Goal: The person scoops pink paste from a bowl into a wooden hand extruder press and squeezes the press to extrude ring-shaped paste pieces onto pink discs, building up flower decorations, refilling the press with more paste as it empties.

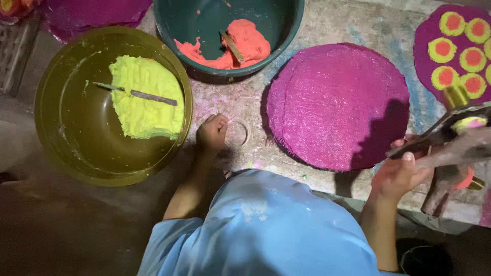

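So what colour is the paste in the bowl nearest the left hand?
Bright yellow-green paste, in an olive bowl; head view.

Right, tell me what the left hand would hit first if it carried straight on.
Probably the small ring lying right beside the left hand on the ground; beyond it sits the purple disc. Depth is hard to judge.

Olive bowl [66, 133] at left holds yellow-green paste [146, 94] with a stick [140, 94]. Teal bowl [279, 30] top centre: orange paste [245, 43]. Plain magenta disc [332, 102] centre; dotted magenta disc [427, 56] upper right.
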Demonstrator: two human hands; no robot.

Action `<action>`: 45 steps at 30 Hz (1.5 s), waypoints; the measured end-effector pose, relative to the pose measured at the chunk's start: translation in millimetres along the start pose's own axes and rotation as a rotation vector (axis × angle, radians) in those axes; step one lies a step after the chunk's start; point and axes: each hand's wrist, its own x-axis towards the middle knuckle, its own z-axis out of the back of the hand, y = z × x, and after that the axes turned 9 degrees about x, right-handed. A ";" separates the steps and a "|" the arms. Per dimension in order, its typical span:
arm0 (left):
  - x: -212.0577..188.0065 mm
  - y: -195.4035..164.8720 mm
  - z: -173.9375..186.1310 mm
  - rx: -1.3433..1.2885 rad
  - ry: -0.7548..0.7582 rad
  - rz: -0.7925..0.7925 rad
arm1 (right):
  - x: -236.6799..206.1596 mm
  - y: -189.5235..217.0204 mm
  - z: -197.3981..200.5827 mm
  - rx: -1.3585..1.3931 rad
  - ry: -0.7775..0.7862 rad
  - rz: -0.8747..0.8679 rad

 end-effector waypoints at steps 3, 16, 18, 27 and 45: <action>12.3 -48.0 -6.7 -0.309 -0.041 -0.133 | -4.1 25.0 -61.6 0.070 0.124 -0.098; 65.3 -201.3 -40.9 -0.923 0.319 -0.278 | 32.3 52.5 -75.9 -0.259 0.644 -0.799; 74.9 -209.9 -37.4 -1.636 0.712 -0.077 | 44.2 51.1 -80.6 -0.364 0.765 -1.015; 86.8 -225.8 -58.1 -2.422 0.685 0.013 | 94.5 76.6 -157.7 -1.016 0.781 -1.308; 104.4 -210.6 -107.0 -2.347 0.481 0.042 | 84.6 67.6 -194.0 -1.438 0.768 -0.922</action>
